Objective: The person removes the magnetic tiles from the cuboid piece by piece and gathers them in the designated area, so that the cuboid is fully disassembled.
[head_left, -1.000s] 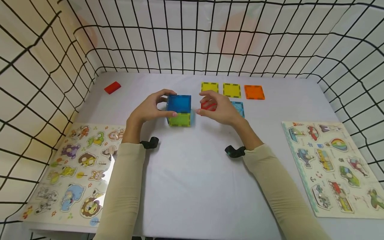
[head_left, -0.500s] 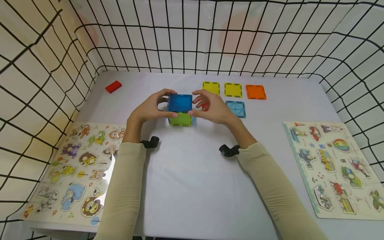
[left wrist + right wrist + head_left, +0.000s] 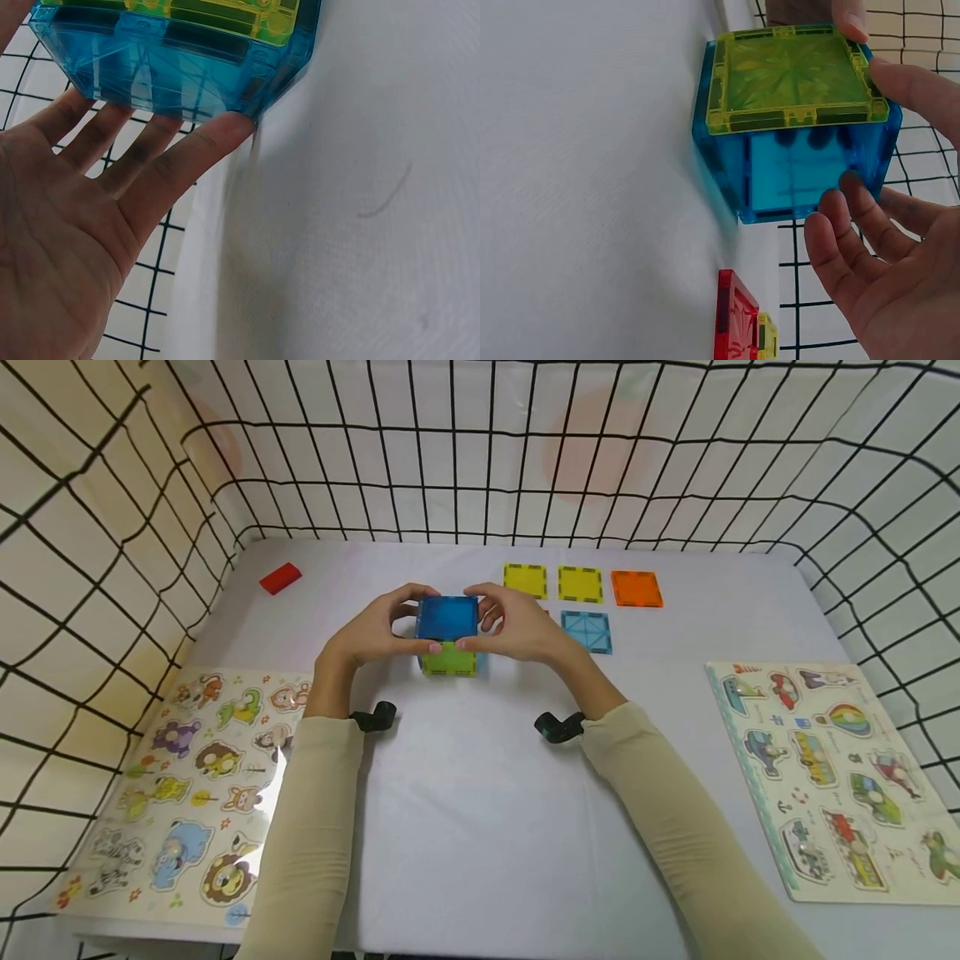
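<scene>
A box of magnetic tiles [image 3: 447, 617] stands on the white table, with a blue tile on top and a yellow tile [image 3: 791, 79] on its near side. In the right wrist view its right side looks uncovered, and blue walls show inside. My left hand [image 3: 367, 631] grips the box from the left, thumb at the front and fingers on the blue side and back. From the right, my right hand [image 3: 521, 625] holds the top blue tile's edges, thumb at the front and index finger at the back. Its other fingers curl beside the uncovered side.
Behind lie two yellow tiles [image 3: 525, 581] [image 3: 580, 584], an orange tile [image 3: 637, 588] and a light blue tile [image 3: 587, 632]. A red tile [image 3: 736, 319] is mostly hidden by my right hand. A red piece [image 3: 281, 578] lies far left. Puzzle boards [image 3: 180, 793] [image 3: 832, 777] flank me; black wire mesh [image 3: 487, 489] surrounds the table.
My right hand has moved left from above the red tile to the box and now touches its top edges. The left hand and the box have stayed in place.
</scene>
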The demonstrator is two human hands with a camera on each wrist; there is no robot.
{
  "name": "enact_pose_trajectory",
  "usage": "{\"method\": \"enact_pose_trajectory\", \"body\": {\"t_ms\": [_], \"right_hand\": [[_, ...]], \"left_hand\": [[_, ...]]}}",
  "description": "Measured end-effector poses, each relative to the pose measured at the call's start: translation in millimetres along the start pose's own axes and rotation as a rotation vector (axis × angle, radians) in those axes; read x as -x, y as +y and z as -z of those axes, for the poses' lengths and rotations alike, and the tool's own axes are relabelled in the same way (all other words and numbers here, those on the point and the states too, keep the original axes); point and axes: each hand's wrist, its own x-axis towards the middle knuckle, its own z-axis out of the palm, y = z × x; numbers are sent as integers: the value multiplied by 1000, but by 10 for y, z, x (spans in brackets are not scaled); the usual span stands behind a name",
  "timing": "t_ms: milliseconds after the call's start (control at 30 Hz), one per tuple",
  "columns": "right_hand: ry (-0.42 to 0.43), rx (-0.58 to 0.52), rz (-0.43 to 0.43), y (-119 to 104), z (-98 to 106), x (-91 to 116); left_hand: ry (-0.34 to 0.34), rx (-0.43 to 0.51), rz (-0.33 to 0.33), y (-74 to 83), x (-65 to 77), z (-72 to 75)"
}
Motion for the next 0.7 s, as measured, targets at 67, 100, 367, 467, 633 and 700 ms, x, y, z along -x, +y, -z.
{"method": "enact_pose_trajectory", "body": {"t_ms": [67,100,367,467,633,700], "right_hand": [[-8,11,-3,-17,15,-3],[-10,11,-5,-26,20,-3],[31,-57,-31,-60,-3,9],[60,-72,-53,-59,-28,21],[135,-59,-31,-70,-31,56],[166,-45,-8,-64,-17,70]], "left_hand": [[-1,-7,2,6,-9,-2],[-2,-9,4,6,-14,-2],[-2,2,8,10,-1,-3],[1,-1,20,-1,11,-8],[3,-13,43,8,9,-25],[5,-18,52,15,0,-30]]}}
